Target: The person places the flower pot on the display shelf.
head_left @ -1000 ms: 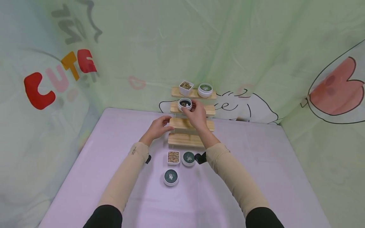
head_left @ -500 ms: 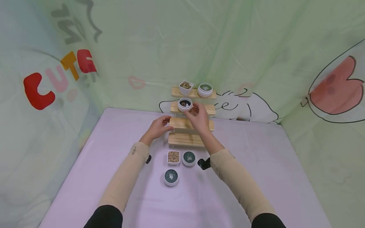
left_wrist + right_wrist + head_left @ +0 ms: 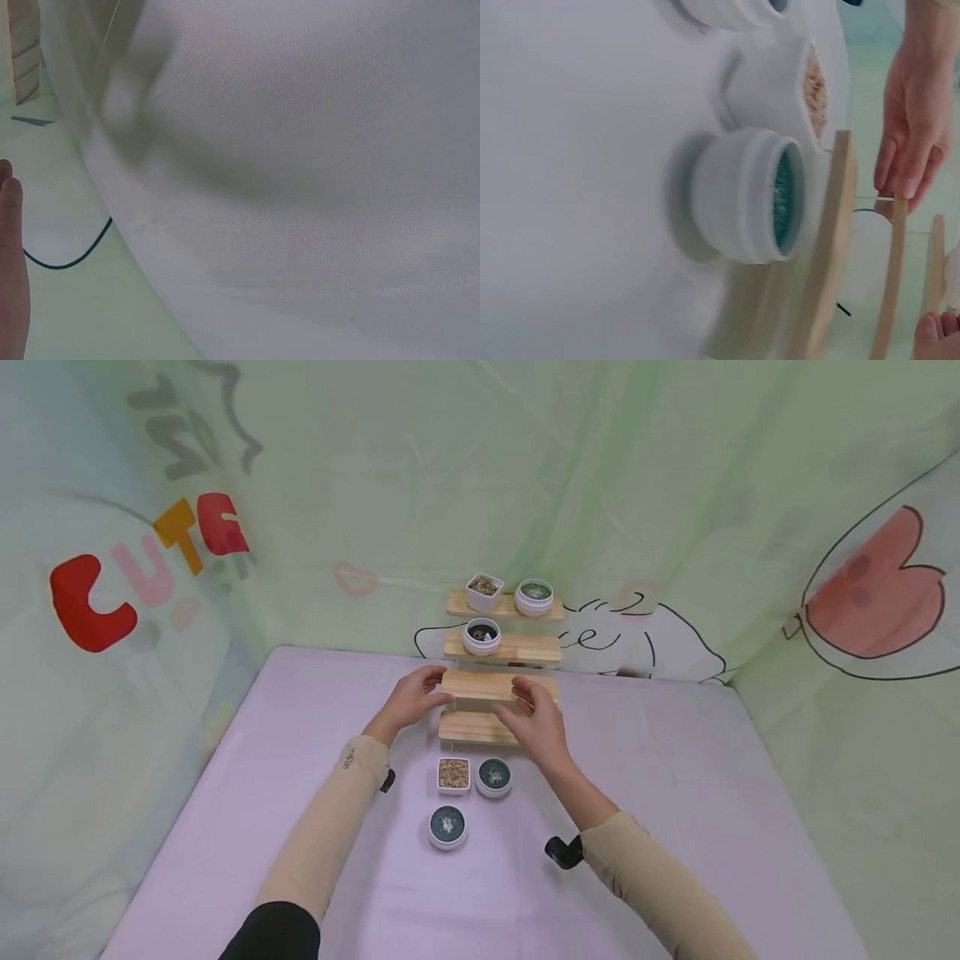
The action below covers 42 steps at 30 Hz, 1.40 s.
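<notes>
My left hand grips the left end of the third board down on a stepped wooden display stand; in the right wrist view its thumb lies against the board's edge, the fingers behind. In front of the two lower boards hovers my right hand, fingers loosely bent and holding nothing. A round white pot with dark filling stands at the left of the second board. The top board carries a square white pot and a round green-filled pot. Right fingertips show in the right wrist view.
On the pale tablecloth before the stand are a square pot of tan granules and a round dark-green pot beside it. Another round pot sits nearer. A printed curtain hangs behind.
My right hand has let go of the round pot on the second board and drawn back down and to the right. The left hand stays at the stand's left end.
</notes>
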Each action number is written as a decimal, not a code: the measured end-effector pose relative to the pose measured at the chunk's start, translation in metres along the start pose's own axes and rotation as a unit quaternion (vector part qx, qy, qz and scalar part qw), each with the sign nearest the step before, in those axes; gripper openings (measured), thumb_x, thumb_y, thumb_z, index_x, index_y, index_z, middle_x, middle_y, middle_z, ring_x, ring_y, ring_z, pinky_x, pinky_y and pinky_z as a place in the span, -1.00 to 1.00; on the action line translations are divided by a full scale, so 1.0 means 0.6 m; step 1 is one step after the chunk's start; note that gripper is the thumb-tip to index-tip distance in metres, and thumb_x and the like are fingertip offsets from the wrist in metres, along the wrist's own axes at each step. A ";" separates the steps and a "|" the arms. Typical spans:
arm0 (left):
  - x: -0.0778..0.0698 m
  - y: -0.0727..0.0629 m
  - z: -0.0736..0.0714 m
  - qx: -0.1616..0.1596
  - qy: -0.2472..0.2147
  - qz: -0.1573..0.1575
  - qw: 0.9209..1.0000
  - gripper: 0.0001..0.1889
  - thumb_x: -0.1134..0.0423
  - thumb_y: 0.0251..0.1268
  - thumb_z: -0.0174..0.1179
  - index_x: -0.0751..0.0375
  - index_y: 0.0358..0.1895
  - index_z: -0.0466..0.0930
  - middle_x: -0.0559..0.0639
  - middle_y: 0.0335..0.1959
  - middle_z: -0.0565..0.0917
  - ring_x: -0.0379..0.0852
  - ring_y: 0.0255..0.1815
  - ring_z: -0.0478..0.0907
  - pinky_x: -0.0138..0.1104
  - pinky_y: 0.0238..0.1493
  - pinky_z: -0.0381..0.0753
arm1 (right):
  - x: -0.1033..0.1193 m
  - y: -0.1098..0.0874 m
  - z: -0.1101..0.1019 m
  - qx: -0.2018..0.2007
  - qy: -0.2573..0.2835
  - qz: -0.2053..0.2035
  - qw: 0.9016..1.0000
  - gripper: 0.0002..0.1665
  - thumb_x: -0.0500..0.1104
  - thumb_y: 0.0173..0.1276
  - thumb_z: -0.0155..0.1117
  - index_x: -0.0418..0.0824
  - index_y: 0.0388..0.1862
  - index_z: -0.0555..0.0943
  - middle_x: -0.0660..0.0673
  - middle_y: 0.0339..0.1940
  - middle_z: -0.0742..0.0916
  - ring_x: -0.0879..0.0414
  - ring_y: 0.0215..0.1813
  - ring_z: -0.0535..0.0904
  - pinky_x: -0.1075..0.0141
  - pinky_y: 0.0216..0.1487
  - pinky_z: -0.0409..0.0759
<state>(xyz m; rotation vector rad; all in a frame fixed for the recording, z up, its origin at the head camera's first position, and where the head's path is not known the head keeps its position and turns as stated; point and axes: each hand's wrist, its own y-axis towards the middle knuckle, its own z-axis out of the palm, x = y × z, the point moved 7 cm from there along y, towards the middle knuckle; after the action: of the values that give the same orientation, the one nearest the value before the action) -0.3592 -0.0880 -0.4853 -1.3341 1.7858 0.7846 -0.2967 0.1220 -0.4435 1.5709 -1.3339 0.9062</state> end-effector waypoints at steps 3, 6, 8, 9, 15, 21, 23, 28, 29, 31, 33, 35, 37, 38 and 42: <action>-0.001 -0.001 -0.002 -0.002 -0.001 -0.002 1.000 -0.34 0.24 0.25 0.35 0.42 0.36 0.33 0.29 0.27 0.48 0.13 0.30 0.43 -0.24 0.37 0.44 | -0.014 -0.024 0.001 0.008 -0.011 0.012 1.000 -0.29 -0.19 0.28 0.41 -0.38 0.34 0.36 -0.26 0.30 0.50 -0.05 0.36 0.42 0.34 0.39 0.41; -0.003 -0.001 -0.003 -0.003 -0.001 0.002 1.000 -0.34 0.24 0.26 0.35 0.43 0.35 0.32 0.30 0.27 0.48 0.14 0.30 0.43 -0.24 0.37 0.44 | -0.027 -0.045 0.001 0.013 -0.020 0.013 1.000 -0.29 -0.20 0.28 0.41 -0.38 0.33 0.36 -0.27 0.30 0.50 -0.06 0.36 0.41 0.31 0.39 0.41; -0.003 -0.001 -0.005 -0.004 -0.002 0.004 1.000 -0.34 0.24 0.26 0.35 0.44 0.35 0.32 0.31 0.26 0.48 0.15 0.29 0.43 -0.24 0.37 0.44 | -0.033 -0.056 0.001 0.013 -0.019 0.007 1.000 -0.31 -0.23 0.27 0.42 -0.40 0.32 0.37 -0.30 0.28 0.51 -0.09 0.35 0.42 0.29 0.39 0.43; -0.003 -0.001 -0.005 -0.004 -0.003 0.005 1.000 -0.35 0.25 0.26 0.35 0.44 0.35 0.32 0.31 0.26 0.48 0.15 0.29 0.43 -0.24 0.37 0.44 | -0.037 -0.062 0.000 0.013 -0.019 0.005 1.000 -0.31 -0.24 0.26 0.42 -0.41 0.31 0.38 -0.30 0.27 0.51 -0.10 0.34 0.44 0.29 0.38 0.44; 0.000 0.001 -0.006 -0.002 -0.012 -0.002 1.000 -0.34 0.25 0.24 0.36 0.43 0.35 0.33 0.29 0.26 0.49 0.13 0.30 0.44 -0.24 0.37 0.44 | -0.058 -0.093 0.000 0.021 -0.024 0.014 0.999 -0.28 -0.24 0.22 0.46 -0.39 0.31 0.39 -0.30 0.28 0.52 -0.12 0.32 0.46 0.25 0.38 0.45; 0.004 0.001 -0.005 0.000 -0.013 -0.005 1.000 -0.33 0.23 0.24 0.36 0.41 0.36 0.32 0.28 0.27 0.48 0.13 0.30 0.43 -0.24 0.37 0.43 | -0.076 -0.115 0.004 0.029 -0.032 0.020 0.999 -0.27 -0.26 0.20 0.47 -0.38 0.31 0.39 -0.30 0.28 0.53 -0.14 0.32 0.46 0.24 0.34 0.46; 0.004 0.001 -0.005 0.000 -0.012 -0.005 1.000 -0.33 0.23 0.25 0.36 0.41 0.36 0.32 0.28 0.28 0.48 0.13 0.30 0.43 -0.24 0.37 0.44 | -0.083 -0.120 0.006 0.030 -0.030 0.020 0.999 -0.27 -0.27 0.19 0.48 -0.38 0.30 0.40 -0.30 0.27 0.54 -0.14 0.31 0.47 0.24 0.34 0.47; 0.004 0.000 -0.004 -0.001 -0.007 -0.006 1.000 -0.33 0.22 0.25 0.36 0.41 0.36 0.32 0.27 0.29 0.47 0.13 0.30 0.43 -0.23 0.38 0.43 | -0.098 -0.131 0.014 0.037 -0.018 0.023 0.999 -0.25 -0.29 0.16 0.50 -0.42 0.29 0.40 -0.37 0.25 0.54 -0.17 0.29 0.48 0.20 0.34 0.48; 0.004 0.000 -0.003 -0.001 -0.007 -0.006 1.000 -0.33 0.22 0.25 0.36 0.40 0.37 0.32 0.27 0.29 0.47 0.13 0.31 0.43 -0.24 0.38 0.43 | -0.102 -0.133 0.016 0.038 -0.015 0.023 0.999 -0.25 -0.30 0.15 0.50 -0.43 0.29 0.40 -0.38 0.25 0.54 -0.18 0.29 0.48 0.18 0.34 0.49; 0.004 -0.001 -0.003 -0.001 -0.007 -0.008 1.000 -0.33 0.22 0.25 0.36 0.40 0.37 0.32 0.27 0.30 0.46 0.13 0.31 0.42 -0.24 0.38 0.43 | -0.109 -0.136 0.019 0.040 -0.014 0.023 0.999 -0.25 -0.31 0.15 0.50 -0.44 0.29 0.40 -0.38 0.24 0.54 -0.20 0.29 0.47 0.15 0.34 0.49; 0.005 -0.002 -0.002 0.000 -0.007 -0.009 1.000 -0.33 0.22 0.26 0.35 0.40 0.37 0.31 0.27 0.30 0.46 0.12 0.31 0.42 -0.24 0.38 0.43 | -0.115 -0.139 0.022 0.041 -0.015 0.023 0.999 -0.24 -0.32 0.14 0.50 -0.45 0.29 0.40 -0.38 0.23 0.54 -0.21 0.28 0.47 0.14 0.33 0.49; 0.005 -0.001 -0.001 0.000 -0.007 -0.011 1.000 -0.33 0.21 0.26 0.35 0.39 0.37 0.31 0.26 0.29 0.47 0.12 0.31 0.42 -0.25 0.38 0.43 | -0.120 -0.141 0.026 0.042 -0.013 0.024 0.999 -0.24 -0.34 0.12 0.51 -0.46 0.28 0.40 -0.38 0.23 0.54 -0.23 0.28 0.47 0.12 0.33 0.49; 0.006 -0.001 0.000 0.000 -0.007 -0.012 1.000 -0.33 0.21 0.26 0.35 0.39 0.37 0.31 0.26 0.29 0.47 0.11 0.31 0.42 -0.25 0.38 0.43 | -0.123 -0.143 0.030 0.045 -0.013 0.023 0.999 -0.24 -0.36 0.10 0.51 -0.49 0.27 0.39 -0.40 0.22 0.54 -0.25 0.27 0.48 0.12 0.32 0.50; 0.006 -0.001 0.000 0.001 -0.007 -0.012 1.000 -0.32 0.20 0.26 0.35 0.39 0.37 0.31 0.26 0.30 0.46 0.11 0.31 0.42 -0.25 0.38 0.43 | -0.125 -0.144 0.032 0.045 -0.012 0.027 0.999 -0.23 -0.37 0.09 0.51 -0.49 0.27 0.39 -0.40 0.22 0.54 -0.25 0.27 0.48 0.13 0.32 0.50; 0.006 0.000 0.001 0.001 -0.007 -0.012 1.000 -0.32 0.21 0.25 0.36 0.39 0.37 0.31 0.26 0.29 0.47 0.11 0.31 0.42 -0.25 0.38 0.43 | -0.132 -0.146 0.040 0.049 -0.008 0.042 0.998 -0.22 -0.39 0.09 0.50 -0.50 0.28 0.38 -0.40 0.24 0.52 -0.23 0.28 0.46 0.19 0.31 0.50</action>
<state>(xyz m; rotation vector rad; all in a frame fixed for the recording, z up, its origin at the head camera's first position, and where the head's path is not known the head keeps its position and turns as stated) -0.3596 -0.0895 -0.4889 -1.3424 1.7557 0.7775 -0.2231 0.1334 -0.5384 1.6101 -1.3930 1.0269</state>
